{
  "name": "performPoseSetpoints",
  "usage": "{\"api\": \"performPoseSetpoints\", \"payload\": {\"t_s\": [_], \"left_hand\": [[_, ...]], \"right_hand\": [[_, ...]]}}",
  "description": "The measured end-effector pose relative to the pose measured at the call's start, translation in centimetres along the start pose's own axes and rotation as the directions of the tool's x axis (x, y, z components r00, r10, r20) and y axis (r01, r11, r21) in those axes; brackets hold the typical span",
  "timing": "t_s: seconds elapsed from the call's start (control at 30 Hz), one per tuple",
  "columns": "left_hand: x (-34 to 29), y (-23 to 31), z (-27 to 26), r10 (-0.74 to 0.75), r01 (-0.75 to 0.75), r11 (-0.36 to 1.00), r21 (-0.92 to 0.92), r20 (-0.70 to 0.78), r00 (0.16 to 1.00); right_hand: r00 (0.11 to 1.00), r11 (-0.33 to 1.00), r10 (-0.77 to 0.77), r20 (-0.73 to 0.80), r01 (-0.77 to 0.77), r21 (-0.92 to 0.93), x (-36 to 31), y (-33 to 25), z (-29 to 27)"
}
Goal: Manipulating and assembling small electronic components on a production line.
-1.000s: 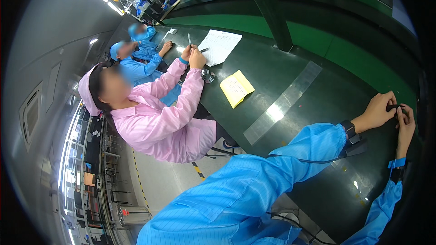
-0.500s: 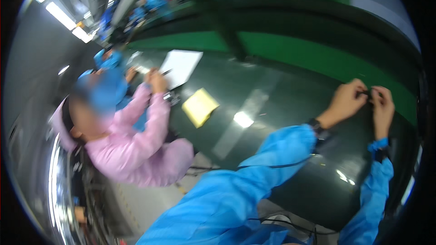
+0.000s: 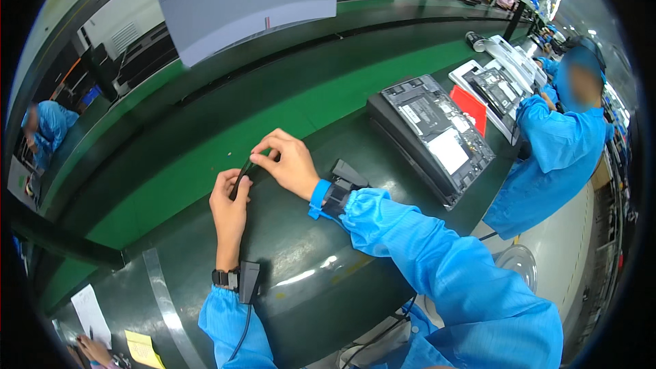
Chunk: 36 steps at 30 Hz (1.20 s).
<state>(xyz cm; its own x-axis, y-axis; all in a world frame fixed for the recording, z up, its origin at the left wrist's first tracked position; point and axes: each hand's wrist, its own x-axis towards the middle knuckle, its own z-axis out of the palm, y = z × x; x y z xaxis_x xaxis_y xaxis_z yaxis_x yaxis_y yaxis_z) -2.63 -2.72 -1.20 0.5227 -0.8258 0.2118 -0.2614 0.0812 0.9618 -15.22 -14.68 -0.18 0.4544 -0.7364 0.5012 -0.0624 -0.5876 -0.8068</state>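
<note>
A thin, dark, slightly curved strip (image 3: 242, 176) stretches between my two hands above the green-topped table (image 3: 301, 260); its exact kind is too small to make out. My left hand (image 3: 229, 199) pinches its lower end between thumb and fingers. At the upper end, the thumb and index finger of my right hand (image 3: 288, 164) are closed on it, while the other fingers curl. Black bands with small dark boxes sit on both wrists, and a blue strap (image 3: 318, 198) goes round the right one.
To the right lies a stack of opened laptop bases (image 3: 437, 140) with bare inner parts, beside a red sheet (image 3: 470, 111). A co-worker in blue (image 3: 557, 143) works beyond it. A grey monitor (image 3: 249, 3) hangs ahead. Yellow paper (image 3: 142, 348) and white paper (image 3: 91, 314) lie lower left.
My view has swung right, bringing the laptop bases and monitor in. The pink-sleeved person is now mostly out of sight at lower left. Both hands still hold the dark piece.
</note>
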Motion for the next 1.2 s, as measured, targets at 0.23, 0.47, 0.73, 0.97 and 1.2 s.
{"api": "performPoseSetpoints", "payload": {"t_s": [0.23, 0.47, 0.73, 0.97, 1.2], "left_hand": [[0.2, -0.1, 0.2, 0.008, -0.009, 1.000, -0.029, -0.033, 0.999], [-0.1, 0.0, 0.3, 0.008, -0.009, 1.000, -0.022, -0.028, 1.000], [-0.1, 0.1, 0.2, -0.012, 0.011, 1.000, -0.012, -0.034, 0.999], [-0.2, 0.1, -0.3, -0.038, 0.037, 0.999, -0.030, -0.022, 0.999], [-0.3, 0.5, -0.2, -0.033, 0.033, 0.999, -0.023, 0.009, 0.999]], "right_hand": [[0.998, 0.998, 0.061, 0.011, -0.061, -0.012, 0.3, -0.1, -0.2], [0.995, 0.998, 0.021, 0.094, -0.026, 0.052, 0.1, 0.8, 0.3], [0.984, 0.995, 0.018, 0.178, -0.035, 0.092, 0.1, 0.5, 0.0], [0.971, 0.994, 0.058, 0.234, -0.078, 0.074, 0.1, -0.4, -0.3], [0.938, 0.948, 0.030, 0.346, -0.137, 0.288, 0.1, 0.2, 0.2]]}}
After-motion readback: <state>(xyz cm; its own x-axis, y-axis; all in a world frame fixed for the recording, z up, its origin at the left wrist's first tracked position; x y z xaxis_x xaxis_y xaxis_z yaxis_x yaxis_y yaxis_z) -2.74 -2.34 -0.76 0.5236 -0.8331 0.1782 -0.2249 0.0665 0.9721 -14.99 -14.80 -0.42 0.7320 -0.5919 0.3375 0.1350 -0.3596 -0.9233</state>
